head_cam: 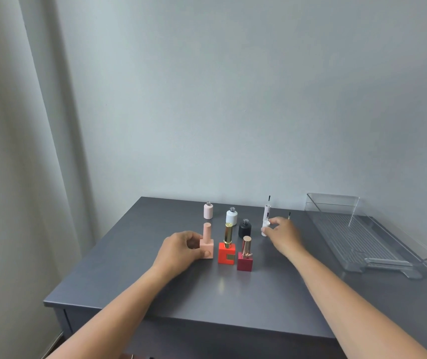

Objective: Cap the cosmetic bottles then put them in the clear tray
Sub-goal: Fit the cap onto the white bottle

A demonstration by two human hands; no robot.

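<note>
Three capped bottles stand in a front row: a peach one [207,244], an orange one with a gold cap [227,251] and a dark red one [245,259]. My left hand [181,248] grips the peach bottle's square base. Behind them stand three uncapped bottles: pink [208,211], white [231,216] and black [245,227]. My right hand [281,233] pinches a white brush cap [266,224] standing on the table; beside it stands a taller white cap with its brush pointing up [267,212]. A further brush tip [289,215] shows behind my right hand. The clear tray [362,237] lies at the right.
The grey table [207,294] stands against a pale wall, with its front edge close to me and its left edge beside a curtain [13,151]. The tray reaches the table's right side.
</note>
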